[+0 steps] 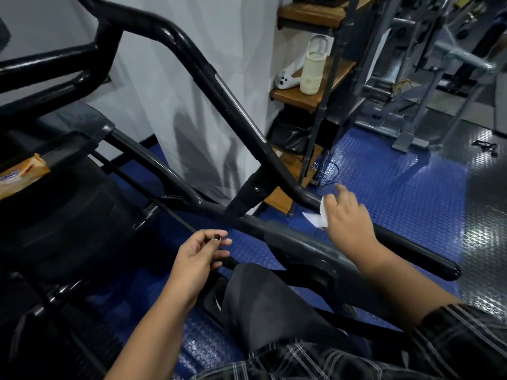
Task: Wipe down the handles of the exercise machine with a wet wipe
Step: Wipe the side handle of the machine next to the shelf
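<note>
head view | wet wipe (322,215) is held under the right hand (349,219) and pressed on the black handle (411,250) of the exercise machine, just past its bend | left hand (199,257) is seen empty, fingers loosely curled, apart from the handle | orange wipes pack (20,174) is seen far left; cream bottle (311,74) is stood on a wooden shelf (290,98)

Two hands are appearing: one left hand (197,256) and one right hand (348,215). One wet wipe (322,215) is showing against one long black handle (411,242). One cream bottle (311,69) and one white controller (285,76) are appearing behind, and one orange packet (19,176) is showing at the left edge.
</note>
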Tool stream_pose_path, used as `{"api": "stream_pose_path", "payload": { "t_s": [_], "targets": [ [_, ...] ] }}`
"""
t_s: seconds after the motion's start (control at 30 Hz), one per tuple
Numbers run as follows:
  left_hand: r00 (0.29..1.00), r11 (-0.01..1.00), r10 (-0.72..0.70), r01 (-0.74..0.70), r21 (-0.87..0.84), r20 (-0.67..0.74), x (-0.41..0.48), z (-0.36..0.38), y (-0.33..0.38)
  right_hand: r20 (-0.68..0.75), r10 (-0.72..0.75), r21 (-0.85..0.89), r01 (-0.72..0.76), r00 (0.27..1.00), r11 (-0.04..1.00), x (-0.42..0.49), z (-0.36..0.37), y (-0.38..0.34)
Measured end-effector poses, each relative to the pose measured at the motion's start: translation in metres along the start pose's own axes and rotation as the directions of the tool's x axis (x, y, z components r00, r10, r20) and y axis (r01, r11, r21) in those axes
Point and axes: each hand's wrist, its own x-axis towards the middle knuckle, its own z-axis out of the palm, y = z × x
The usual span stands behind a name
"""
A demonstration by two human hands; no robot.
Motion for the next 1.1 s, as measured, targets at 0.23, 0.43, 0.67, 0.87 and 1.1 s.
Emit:
{"api": "stream_pose_path", "payload": {
  "t_s": [0.23,0.43,0.67,0.87,1.1],
  "targets": [
    [1.0,1.0,-0.021,0.021,0.004,-0.017,-0.004,-0.01,-0.011,0.086,0.162,-0.017,-0.161,0.983,0.987,0.017,-0.016,-0.043],
    [1.0,1.0,-0.01,0.01,0.002,-0.03,-0.004,-0.016,-0.006,0.14,0.125,0.346,-0.167,0.982,0.923,0.061,-0.03,-0.068],
    [0.999,0.999,-0.039,0.039,0.019,-0.015,0.008,-0.019,-0.004,0.517,-0.053,0.508,-0.256,0.854,0.823,0.071,-0.032,-0.02],
    [0.999,0.999,-0.028,0.027,0.043,0.028,0.02,-0.017,0.001,0.252,0.076,0.257,-0.143,0.965,0.956,0.038,-0.019,-0.012],
    [0.998,0.998,-0.021,0.018,0.056,0.06,0.035,-0.016,0.004,-0.023,0.107,0.025,-0.107,0.994,0.994,-0.014,0.01,0.026]
  ]
}}
